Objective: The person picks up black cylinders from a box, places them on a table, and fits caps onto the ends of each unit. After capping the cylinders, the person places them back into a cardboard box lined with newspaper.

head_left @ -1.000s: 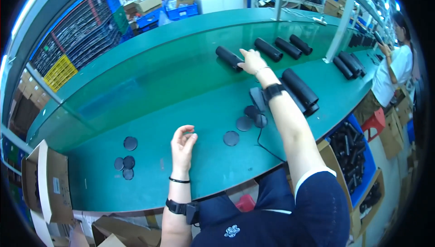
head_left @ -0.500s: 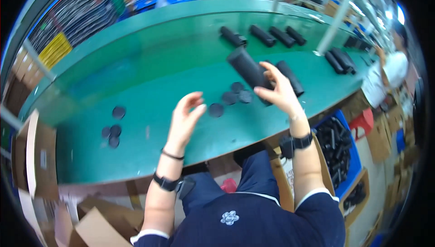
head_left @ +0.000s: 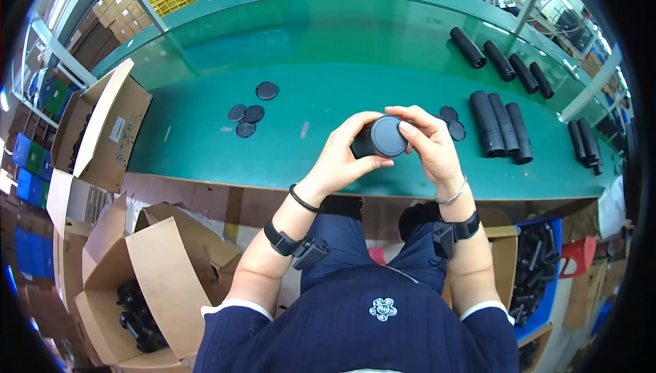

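Observation:
My left hand [head_left: 345,151] is wrapped around a black tube [head_left: 365,142] held up above the green table [head_left: 205,151], one end turned up toward me. A round black cap [head_left: 390,136] covers that end. My right hand [head_left: 434,142] grips the cap's right edge, the thumb on its rim and the fingers curled over its far side. Just beyond my right hand lie a few loose black discs [head_left: 456,130]. Farther left on the table is another small group of black discs [head_left: 254,114].
Three black tubes [head_left: 486,123] lie right of my hands, with several more tubes [head_left: 468,47] farther back. More tubes [head_left: 586,144] rest at the far right. An open cardboard box [head_left: 102,127] stands at the left. A blue bin [head_left: 558,236] of black parts sits below right.
The tube has gone from my right hand alone into both hands, tipped so its capped end faces me. My left hand, empty before, has closed around it. The view has shifted.

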The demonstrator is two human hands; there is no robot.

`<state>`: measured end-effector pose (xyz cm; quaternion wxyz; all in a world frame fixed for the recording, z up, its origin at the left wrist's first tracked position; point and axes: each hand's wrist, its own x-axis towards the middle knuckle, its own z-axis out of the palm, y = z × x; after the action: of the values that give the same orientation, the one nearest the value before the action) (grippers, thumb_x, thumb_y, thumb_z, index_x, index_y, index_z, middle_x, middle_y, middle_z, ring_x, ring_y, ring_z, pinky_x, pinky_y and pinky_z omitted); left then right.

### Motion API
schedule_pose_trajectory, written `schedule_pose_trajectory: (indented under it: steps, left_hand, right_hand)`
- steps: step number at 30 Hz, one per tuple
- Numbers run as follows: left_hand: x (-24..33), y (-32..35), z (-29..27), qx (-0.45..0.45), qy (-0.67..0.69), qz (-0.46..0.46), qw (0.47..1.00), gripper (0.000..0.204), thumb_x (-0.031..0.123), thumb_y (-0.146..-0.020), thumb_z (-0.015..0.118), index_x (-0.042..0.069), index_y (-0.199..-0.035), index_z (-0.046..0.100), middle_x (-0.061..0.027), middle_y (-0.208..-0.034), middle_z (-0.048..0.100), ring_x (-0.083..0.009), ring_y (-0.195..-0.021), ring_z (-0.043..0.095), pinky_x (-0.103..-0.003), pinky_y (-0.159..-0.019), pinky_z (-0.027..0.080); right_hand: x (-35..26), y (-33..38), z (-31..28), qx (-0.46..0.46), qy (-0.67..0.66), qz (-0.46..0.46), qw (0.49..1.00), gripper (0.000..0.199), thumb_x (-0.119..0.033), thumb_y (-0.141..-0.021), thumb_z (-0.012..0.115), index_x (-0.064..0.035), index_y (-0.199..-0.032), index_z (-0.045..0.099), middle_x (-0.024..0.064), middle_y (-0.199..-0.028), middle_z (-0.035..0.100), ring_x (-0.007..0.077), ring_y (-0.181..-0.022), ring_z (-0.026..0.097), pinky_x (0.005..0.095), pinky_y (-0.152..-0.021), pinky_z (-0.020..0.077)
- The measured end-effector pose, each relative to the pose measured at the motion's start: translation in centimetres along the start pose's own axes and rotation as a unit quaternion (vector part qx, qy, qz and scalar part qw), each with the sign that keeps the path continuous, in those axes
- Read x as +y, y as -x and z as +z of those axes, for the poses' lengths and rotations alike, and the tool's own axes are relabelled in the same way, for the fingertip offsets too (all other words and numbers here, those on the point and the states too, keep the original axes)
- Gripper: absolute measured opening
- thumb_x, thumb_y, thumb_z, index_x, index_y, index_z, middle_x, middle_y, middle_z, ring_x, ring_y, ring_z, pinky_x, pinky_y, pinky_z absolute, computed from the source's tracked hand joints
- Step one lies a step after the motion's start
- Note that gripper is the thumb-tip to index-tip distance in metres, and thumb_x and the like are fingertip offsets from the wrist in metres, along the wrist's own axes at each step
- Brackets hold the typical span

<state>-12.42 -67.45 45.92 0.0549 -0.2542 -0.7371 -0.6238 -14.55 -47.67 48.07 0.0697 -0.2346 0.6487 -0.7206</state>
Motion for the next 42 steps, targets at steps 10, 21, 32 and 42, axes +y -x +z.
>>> schedule_pose_trajectory:
  steps: [10, 21, 32, 42]
  left_hand:
    - [-1.0, -0.9, -0.1, 0.048, 0.212, -0.038, 0.975, 0.049, 0.024, -0.089, 0.065, 0.002, -0.127, 0.042, -0.0092, -0.12, 0.05, -0.0152, -0.112, 0.048, -0.031, -0.098, 0.039]
    - [0.4, -0.1, 2.1, 0.061, 0.215, -0.018, 0.974, 0.068, 0.017, -0.078, 0.073, 0.005, -0.129, 0.029, -0.0111, -0.113, 0.052, -0.017, -0.107, 0.051, -0.031, -0.094, 0.042]
    - [-1.4, -0.4, -1.4, 0.005, 0.55, 0.001, 0.835, 0.053, 0.025, -0.08, 0.062, 0.001, -0.124, 0.046, -0.0208, -0.119, 0.054, -0.0315, -0.112, 0.055, -0.042, -0.1, 0.043]
    - [-2.5, -0.1, -1.1, 0.088, 0.551, -0.066, 0.827, 0.046, 0.023, -0.086, 0.057, -0.001, -0.125, 0.05, -0.0162, -0.12, 0.056, -0.0274, -0.116, 0.052, -0.042, -0.103, 0.041]
  right_hand:
    - [-0.2, -1.5, 1.0, 0.03, -0.14, 0.118, 0.983, 0.021, -0.016, -0.094, 0.058, -0.0027, -0.11, 0.057, 0.0023, -0.08, 0.06, 0.0066, -0.057, 0.055, 0.016, -0.048, 0.0407]
    - [-0.1, 0.3, 0.8, -0.002, -0.113, 0.044, 0.993, 0.026, -0.007, -0.086, 0.063, -0.0019, -0.111, 0.059, 0.0006, -0.082, 0.055, 0.003, -0.054, 0.046, 0.0161, -0.046, 0.0354]
    - [2.7, 2.7, 0.7, -0.08, 0.231, -0.067, 0.967, 0.085, -0.017, -0.063, 0.082, -0.0028, -0.138, 0.045, 0.013, -0.133, 0.051, 0.0276, -0.123, 0.049, 0.0361, -0.104, 0.0367]
    - [5.0, 2.7, 2.6, 0.064, 0.369, -0.085, 0.923, 0.085, -0.001, -0.064, 0.077, -0.0165, -0.141, 0.045, 0.015, -0.122, 0.052, 0.0326, -0.109, 0.056, 0.0375, -0.092, 0.0476]
